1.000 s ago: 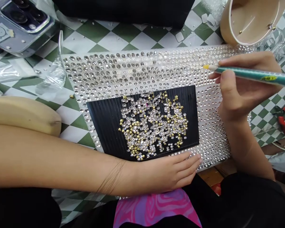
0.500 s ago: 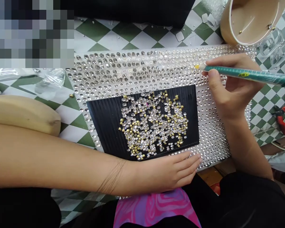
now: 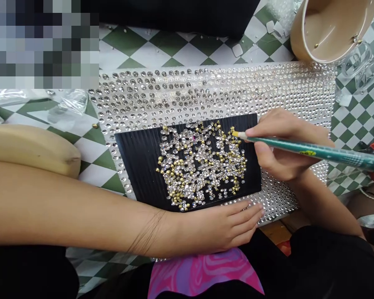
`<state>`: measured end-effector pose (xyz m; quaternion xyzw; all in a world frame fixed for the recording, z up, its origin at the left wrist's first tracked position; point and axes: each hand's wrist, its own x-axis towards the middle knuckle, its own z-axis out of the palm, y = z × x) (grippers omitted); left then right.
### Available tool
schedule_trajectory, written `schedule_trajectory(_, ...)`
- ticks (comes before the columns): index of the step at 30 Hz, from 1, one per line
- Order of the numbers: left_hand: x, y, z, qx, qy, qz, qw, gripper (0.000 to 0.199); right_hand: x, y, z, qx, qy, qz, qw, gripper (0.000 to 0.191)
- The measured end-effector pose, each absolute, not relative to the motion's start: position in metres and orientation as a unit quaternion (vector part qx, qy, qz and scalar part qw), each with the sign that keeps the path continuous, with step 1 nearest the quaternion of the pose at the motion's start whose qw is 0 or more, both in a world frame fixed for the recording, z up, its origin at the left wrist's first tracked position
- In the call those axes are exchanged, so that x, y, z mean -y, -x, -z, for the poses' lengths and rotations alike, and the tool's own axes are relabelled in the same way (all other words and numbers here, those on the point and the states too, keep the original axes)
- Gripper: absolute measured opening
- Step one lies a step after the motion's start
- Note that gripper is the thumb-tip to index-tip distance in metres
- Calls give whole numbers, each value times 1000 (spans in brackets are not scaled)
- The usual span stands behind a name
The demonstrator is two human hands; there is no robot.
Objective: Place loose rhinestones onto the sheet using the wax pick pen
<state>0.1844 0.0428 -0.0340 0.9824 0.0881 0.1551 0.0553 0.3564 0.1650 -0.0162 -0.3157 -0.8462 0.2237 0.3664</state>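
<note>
A pick-up pen (image 3: 311, 150) is pinched by the right-hand fingers (image 3: 277, 124), its tip angled left at the loose rhinestones (image 3: 202, 166).

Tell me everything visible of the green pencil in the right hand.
The green pencil is a glossy teal-green rhinestone picker with a yellow label. A pale sharpened cone ends in a yellow wax-like tip. Pinched between thumb and fingers of the right hand, it slants down-left over the black ridged board, its tip near the loose rhinestones; contact cannot be told. Its far end runs out of view.
</note>
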Motion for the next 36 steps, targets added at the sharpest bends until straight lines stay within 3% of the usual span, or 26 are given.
schedule_trajectory(10,-42,-183,31,-87,-986,-135,48,46,-165,-354,11,869,300,-227,322,35)
schedule_trajectory(15,-42,-184,33,-89,-985,-139,55,46,-169,-357,18,833,318,-212,400,35)
schedule_trajectory(20,-40,-183,34,-93,-984,-141,59,46,-188,-366,31,780,364,-59,506,20)
schedule_trajectory(25,-41,-184,32,-94,-984,-144,54,46,-198,-371,35,798,396,-57,451,17)
schedule_trajectory(36,-45,-185,31,-80,-984,-146,60,46,-200,-371,37,810,391,-105,423,23)
